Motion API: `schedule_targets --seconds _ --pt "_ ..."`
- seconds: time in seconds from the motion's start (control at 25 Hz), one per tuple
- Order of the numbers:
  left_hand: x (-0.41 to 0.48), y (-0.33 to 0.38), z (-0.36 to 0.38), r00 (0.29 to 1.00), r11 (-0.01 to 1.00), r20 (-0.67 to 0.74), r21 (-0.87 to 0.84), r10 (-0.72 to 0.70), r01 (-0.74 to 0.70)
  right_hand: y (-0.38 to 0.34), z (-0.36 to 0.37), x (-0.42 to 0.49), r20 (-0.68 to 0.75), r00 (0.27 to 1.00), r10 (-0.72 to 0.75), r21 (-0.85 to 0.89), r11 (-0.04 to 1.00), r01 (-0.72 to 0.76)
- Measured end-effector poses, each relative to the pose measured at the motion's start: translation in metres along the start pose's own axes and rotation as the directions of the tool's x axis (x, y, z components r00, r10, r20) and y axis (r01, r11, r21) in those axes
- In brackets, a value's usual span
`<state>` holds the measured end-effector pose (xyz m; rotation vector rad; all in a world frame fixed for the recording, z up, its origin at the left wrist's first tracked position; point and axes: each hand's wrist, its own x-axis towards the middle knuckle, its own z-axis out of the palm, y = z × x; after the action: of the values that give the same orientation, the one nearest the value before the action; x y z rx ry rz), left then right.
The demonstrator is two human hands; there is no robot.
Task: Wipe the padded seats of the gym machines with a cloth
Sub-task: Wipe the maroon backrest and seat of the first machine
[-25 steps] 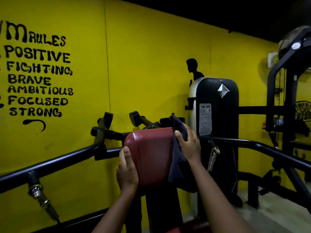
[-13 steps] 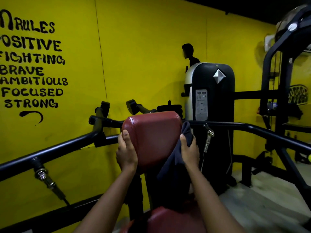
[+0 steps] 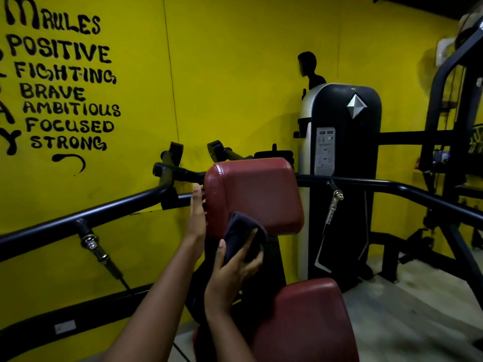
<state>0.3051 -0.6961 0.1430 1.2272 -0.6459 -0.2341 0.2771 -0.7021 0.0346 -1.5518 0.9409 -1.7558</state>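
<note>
Facing a gym machine with two dark-red pads: upright back pad (image 3: 256,192) ahead, seat pad (image 3: 308,320) below it at bottom right

Holding left hand (image 3: 197,215) flat along the left edge of the back pad, fingers straight and pointing up, fingertips near the pad's upper corner; gripping nothing with it

Gripping a dark cloth (image 3: 241,229) in right hand (image 3: 232,273), thumb on the near side, fingers curled round the bunched top; pressing that bunch against the lower left part of the back pad, just above its bottom edge

Leaving the rest of the cloth hanging down between the forearms towards the seat pad; cannot tell where it ends, too dark down there

Seeing black tube arms either side of the back pad: left bar (image 3: 104,210) running in from the left edge of view, right bar (image 3: 379,183) running off to the right, with left pin (image 3: 91,242) and right pin (image 3: 337,194), both chrome, hanging under them

Seeing a black and silver housing (image 3: 345,158) just behind and right of the back pad, silver diamond badge near its top, pale label lower down

Seeing yellow wall (image 3: 235,61) behind everything, black painted words (image 3: 62,82) at left, black painted silhouette (image 3: 308,66) of head and shoulders above the housing

Noting another black frame (image 3: 433,100) at far right, grey floor (image 3: 405,322) beneath
</note>
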Motion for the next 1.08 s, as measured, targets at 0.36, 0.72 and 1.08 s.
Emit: schedule_targets --seconds 0.36,0.72,1.08 --pt "-0.001 -0.009 -0.021 0.986 0.995 -0.166 -0.094 -0.033 0.018 -0.027 -0.01 0.091 0.302 0.675 -0.673 -0.271 0.619 0.738" --pt "0.007 -0.01 -0.023 0.976 0.968 -0.179 -0.239 -0.126 0.082 -0.021 -0.011 0.121 0.54 0.243 -0.806 -0.181 0.17 0.969" --pt "0.02 0.007 0.03 0.985 0.998 -0.166 -0.031 -0.054 0.049 -0.058 0.001 0.19 0.326 0.702 -0.634 -0.241 0.662 0.71"
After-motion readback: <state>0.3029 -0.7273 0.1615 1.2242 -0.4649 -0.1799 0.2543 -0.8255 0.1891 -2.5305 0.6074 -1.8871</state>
